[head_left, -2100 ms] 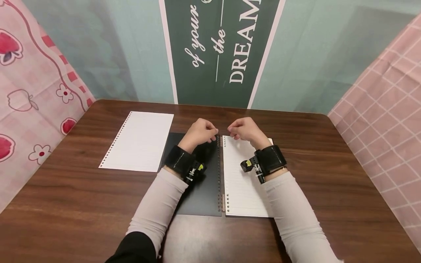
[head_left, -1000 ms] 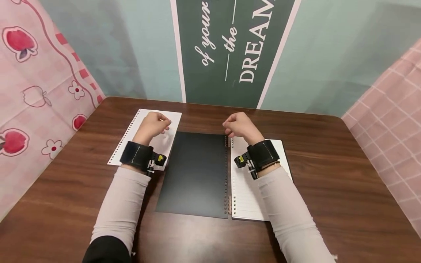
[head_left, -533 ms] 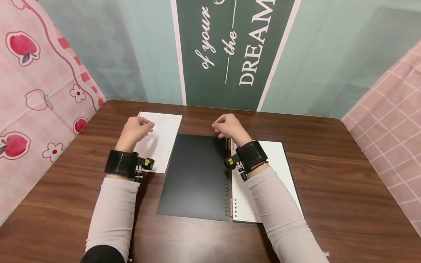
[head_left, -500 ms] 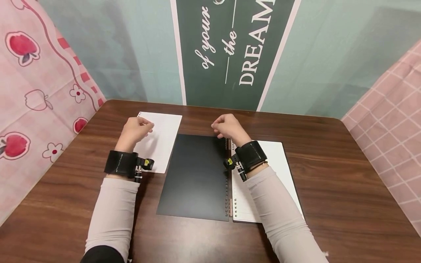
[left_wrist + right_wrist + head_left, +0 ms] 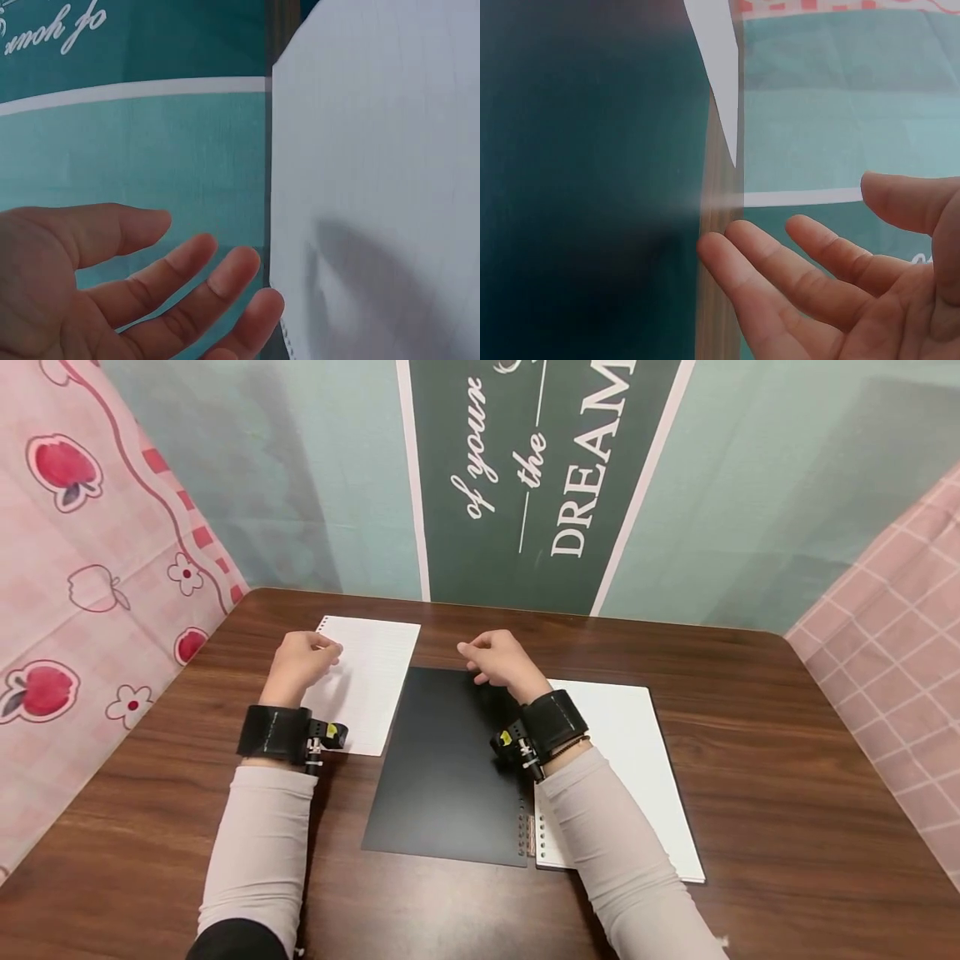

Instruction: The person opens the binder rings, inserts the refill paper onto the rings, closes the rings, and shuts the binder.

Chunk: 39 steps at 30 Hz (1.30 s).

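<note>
A loose white sheet with holes along its left edge (image 5: 367,693) lies at the left. Over its left side hovers my left hand (image 5: 298,667); in the left wrist view the loosely bent fingers (image 5: 180,322) stand apart from the thumb, holding nothing. A loose-leaf notebook lies spread out, its black cover (image 5: 442,768) on the left and lined white pages (image 5: 633,752) on the right. My right hand (image 5: 498,662) is above the cover's top edge, and its relaxed fingers (image 5: 802,285) hold nothing. The right forearm hides part of the pages and the upper binding.
The brown wooden table (image 5: 750,777) runs around the notebook and sheet. A teal backdrop with a dark green lettered panel (image 5: 525,527) stands behind it. Pink cloths hang at the left (image 5: 97,585) and right (image 5: 900,635).
Both hands began near the notebook's binding. The left hand moved left to the loose sheet; the right hand then drifted left from the binding over the black cover. Sheet and notebook lie as before.
</note>
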{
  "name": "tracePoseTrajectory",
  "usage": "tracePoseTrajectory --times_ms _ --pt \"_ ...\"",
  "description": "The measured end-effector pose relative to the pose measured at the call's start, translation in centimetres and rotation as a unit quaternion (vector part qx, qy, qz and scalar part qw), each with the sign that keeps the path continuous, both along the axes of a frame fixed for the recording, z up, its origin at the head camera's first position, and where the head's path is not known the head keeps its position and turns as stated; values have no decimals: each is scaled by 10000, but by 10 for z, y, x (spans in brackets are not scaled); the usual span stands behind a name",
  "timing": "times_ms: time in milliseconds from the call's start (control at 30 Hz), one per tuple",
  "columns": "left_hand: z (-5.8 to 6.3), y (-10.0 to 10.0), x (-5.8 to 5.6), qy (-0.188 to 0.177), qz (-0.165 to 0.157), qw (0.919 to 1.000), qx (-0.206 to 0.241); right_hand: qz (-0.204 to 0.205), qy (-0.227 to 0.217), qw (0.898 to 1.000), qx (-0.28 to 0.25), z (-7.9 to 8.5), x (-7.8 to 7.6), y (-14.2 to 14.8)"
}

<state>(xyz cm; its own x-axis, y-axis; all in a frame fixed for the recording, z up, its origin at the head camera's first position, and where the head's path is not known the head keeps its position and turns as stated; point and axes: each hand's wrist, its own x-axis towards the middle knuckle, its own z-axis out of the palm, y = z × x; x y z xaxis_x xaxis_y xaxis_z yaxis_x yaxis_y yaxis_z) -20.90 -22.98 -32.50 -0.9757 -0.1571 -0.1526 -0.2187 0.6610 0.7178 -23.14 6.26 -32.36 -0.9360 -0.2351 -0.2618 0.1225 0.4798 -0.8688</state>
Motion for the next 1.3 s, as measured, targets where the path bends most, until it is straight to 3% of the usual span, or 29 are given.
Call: tracePoseTrajectory --times_ms 200,400,667,1033,1300 --pt "-2 -3 0 37 143 9996 -231 41 17 10000 -11 -4 1 -5" --pt "-5 -7 -1 -20 410 9955 -853 56 100 9999 -82 -6 2 -10" --pt "-14 -13 -4 -831 774 9881 -1034 22 100 9999 -101 -7 4 -17" --pt "-16 -12 -1 -964 481 9840 -1415 30 -112 9990 -433 -8 8 -26" --pt "-14 -10 0 -1038 453 9830 -1448 77 -388 9959 -810 -12 9 -33"
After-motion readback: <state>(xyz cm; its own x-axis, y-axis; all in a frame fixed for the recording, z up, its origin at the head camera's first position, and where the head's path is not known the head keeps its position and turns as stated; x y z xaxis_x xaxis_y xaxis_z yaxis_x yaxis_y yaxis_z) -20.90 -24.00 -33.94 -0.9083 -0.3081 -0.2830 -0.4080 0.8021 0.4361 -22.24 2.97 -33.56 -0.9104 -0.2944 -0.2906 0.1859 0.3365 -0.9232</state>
